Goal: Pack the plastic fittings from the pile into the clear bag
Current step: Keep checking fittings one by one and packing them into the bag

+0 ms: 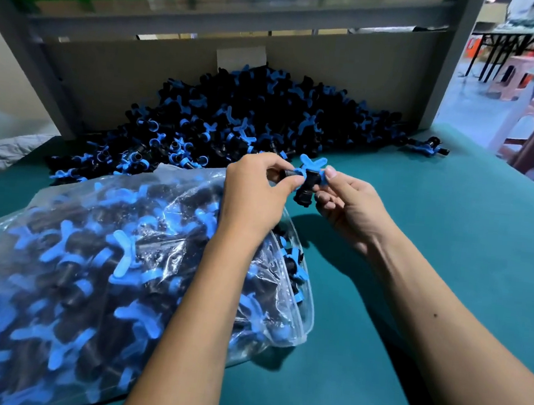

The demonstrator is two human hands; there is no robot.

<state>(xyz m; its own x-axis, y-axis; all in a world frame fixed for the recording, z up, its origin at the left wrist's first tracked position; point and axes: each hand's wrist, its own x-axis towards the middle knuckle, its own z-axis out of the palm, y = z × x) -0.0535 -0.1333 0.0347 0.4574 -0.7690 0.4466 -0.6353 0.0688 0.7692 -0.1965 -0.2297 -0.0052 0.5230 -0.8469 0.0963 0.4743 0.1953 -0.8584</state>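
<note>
Hands, left and right, each pinching one fitting above bag mouth, bare mat rightward.

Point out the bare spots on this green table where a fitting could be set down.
Bare green table top lies right of the right hand, below the stray black-and-blue fittings. Crowded: the black-and-blue fitting pile behind, the filled clear plastic bag at left.

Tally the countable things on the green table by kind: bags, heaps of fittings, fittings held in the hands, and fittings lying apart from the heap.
Clear bag, partly filled: 1
Pile of fittings against the back board: 1
Held fitting, gripped by left hand and right hand: 1
Stray fittings at the pile's right end, number unclear: 1 cluster
Total: 4
</note>
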